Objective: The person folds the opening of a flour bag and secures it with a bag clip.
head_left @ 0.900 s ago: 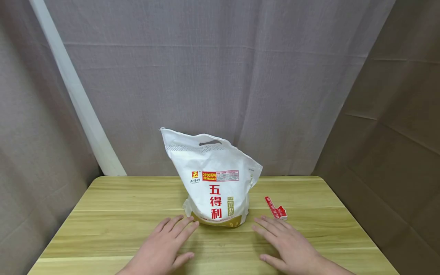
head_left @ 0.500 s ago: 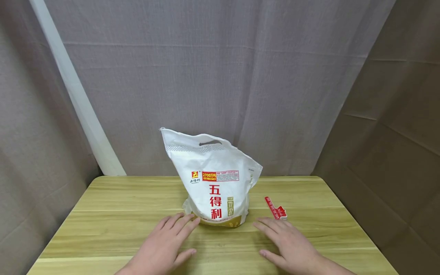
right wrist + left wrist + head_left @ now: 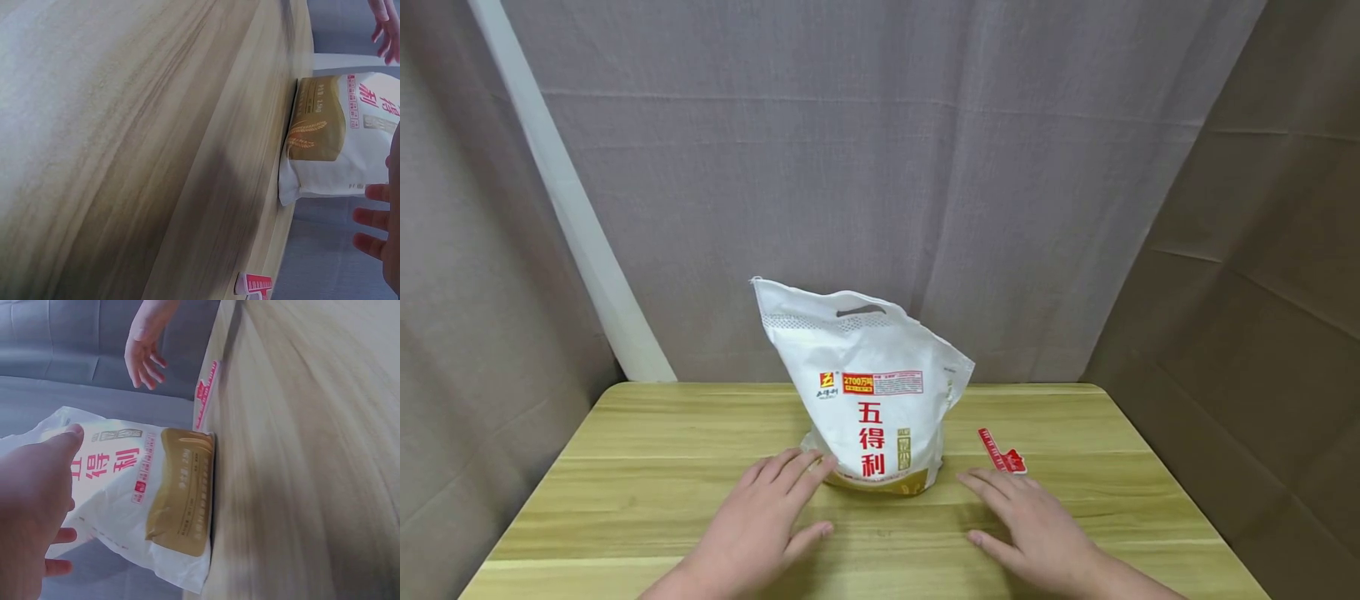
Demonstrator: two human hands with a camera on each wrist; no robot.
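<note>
Both hands are bare: the left hand (image 3: 752, 533) and the right hand (image 3: 1037, 533) carry no glove, ring, watch or band where the head view shows them. The wrists and the short stretches of forearm at the near edge are uncovered too, with no sleeve or cuff showing.

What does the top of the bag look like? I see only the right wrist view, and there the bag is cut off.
Observer: The bag stands upright, and its top has a cut-out handle hole.
Operator: Where is the left hand?
Observer: The left hand lies flat on the table, fingertips at the bag's lower corner, seemingly touching it.
Operator: And the right hand?
Observer: The right hand lies flat too, apart from the bag, fingertips close to the red clip.
</note>
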